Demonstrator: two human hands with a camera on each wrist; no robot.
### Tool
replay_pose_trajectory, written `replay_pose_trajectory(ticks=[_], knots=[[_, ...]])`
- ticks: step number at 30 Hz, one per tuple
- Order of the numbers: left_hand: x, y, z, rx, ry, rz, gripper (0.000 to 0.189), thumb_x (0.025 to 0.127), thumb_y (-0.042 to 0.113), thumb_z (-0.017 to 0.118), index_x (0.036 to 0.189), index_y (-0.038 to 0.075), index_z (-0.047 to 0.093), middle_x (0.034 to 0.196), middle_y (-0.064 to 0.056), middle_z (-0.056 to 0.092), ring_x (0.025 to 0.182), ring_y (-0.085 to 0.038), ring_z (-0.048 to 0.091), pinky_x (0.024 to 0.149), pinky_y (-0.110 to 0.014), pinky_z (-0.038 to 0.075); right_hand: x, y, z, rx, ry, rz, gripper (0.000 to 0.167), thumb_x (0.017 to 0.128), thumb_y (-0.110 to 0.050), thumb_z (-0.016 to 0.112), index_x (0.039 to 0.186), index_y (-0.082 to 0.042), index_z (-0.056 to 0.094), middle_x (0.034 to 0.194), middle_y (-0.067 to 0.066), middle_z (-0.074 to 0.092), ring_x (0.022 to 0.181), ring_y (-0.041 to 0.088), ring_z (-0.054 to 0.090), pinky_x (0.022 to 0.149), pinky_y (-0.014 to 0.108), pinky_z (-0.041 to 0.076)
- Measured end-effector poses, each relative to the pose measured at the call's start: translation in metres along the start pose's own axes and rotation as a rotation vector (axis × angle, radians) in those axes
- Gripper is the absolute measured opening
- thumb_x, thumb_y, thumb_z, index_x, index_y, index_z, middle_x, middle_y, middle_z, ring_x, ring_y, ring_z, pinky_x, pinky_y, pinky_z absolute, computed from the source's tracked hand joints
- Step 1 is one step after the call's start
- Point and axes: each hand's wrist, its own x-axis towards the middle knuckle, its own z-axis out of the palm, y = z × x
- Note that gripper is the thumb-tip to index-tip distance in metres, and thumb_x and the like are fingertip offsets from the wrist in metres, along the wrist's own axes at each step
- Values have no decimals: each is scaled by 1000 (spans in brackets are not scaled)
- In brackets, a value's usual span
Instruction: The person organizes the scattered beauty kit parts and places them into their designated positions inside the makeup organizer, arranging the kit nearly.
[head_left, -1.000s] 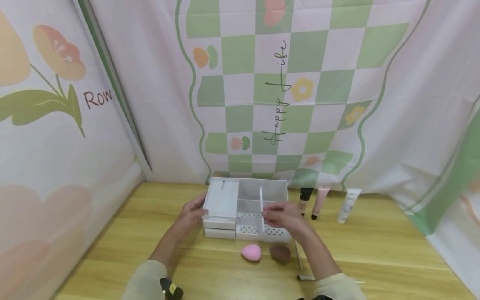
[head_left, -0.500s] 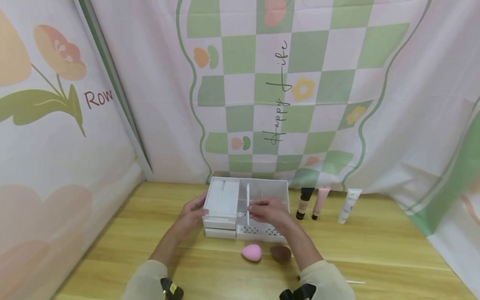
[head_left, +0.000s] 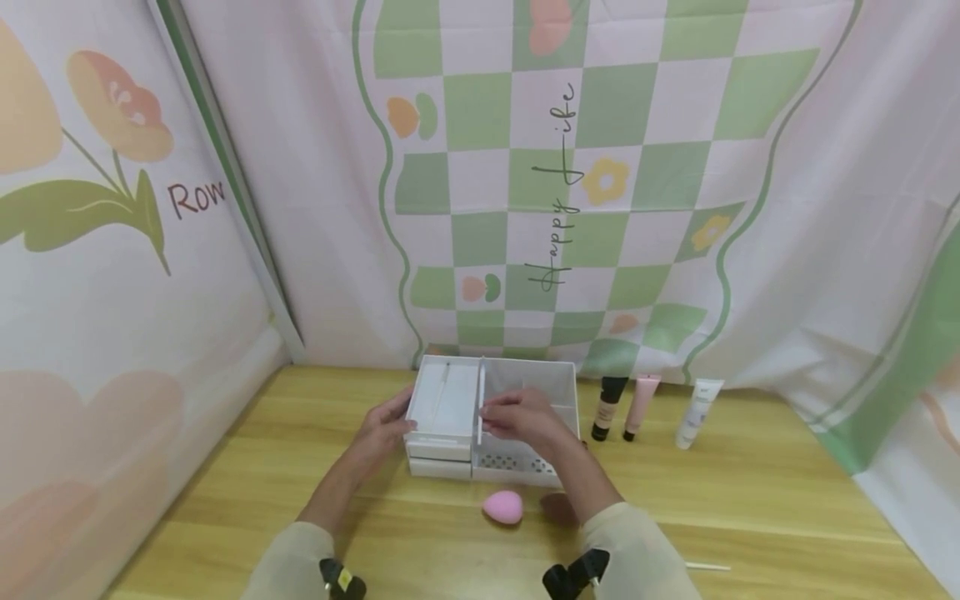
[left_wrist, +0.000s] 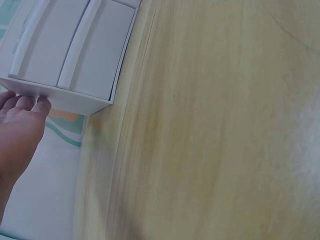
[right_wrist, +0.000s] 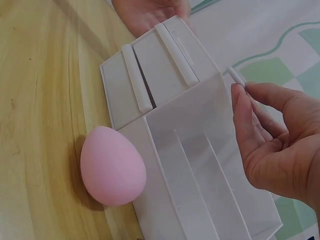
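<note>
A white desktop organizer [head_left: 525, 478] stands against the back curtain, two drawers on its left and divided compartments on its right. My left hand [head_left: 382, 429] rests against its left side, the fingertips touching the outer wall in the left wrist view. Between thumb and fingers my right hand [head_left: 521, 419] pinches a slim white stick [head_left: 481, 383]. It stands upright over the organizer, along the inner edge of the drawer unit. In the right wrist view one white end of the stick [right_wrist: 236, 76] shows past the fingertips; the hand hides the remainder.
A thin brush [head_left: 442, 387] lies on the drawer unit's top. In front sit a pink makeup sponge [head_left: 502, 507] and a brown one [head_left: 558, 508], partly behind the right arm. Three tubes, black-capped [head_left: 608, 408], pink [head_left: 641, 407] and white [head_left: 698, 412], stand at right. A white handle [head_left: 708, 567] lies nearer.
My right hand has moved left with the white stick, from over the right compartments to beside the drawer unit. The left hand has stayed at the organizer's side.
</note>
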Motion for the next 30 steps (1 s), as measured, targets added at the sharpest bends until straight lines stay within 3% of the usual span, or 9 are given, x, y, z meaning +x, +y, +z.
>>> replay_pose_trajectory(ticks=[8,18,30], knots=[[1,2,1,-3,21,-9,69,97,-2,48,161,3,21,173,-14,10,161,-33,9,130,-43,19,12,-15,8,46,-32,25,33,95,-3,64,122,15,62,87,4,73,72,4,69,68,12,61],[2,3,0,-14,23,-7,70,96,-3,47,160,0,20,172,-15,10,161,-33,8,130,-42,17,23,-30,24,38,-25,99,28,89,4,66,115,15,66,66,0,68,59,4,66,57,10,58],[1,1,1,-6,23,-11,70,95,-4,47,160,-1,20,172,-18,10,160,-36,8,130,-44,17,33,-39,37,-93,43,202,12,83,6,70,95,9,73,62,3,67,52,6,63,52,12,56]])
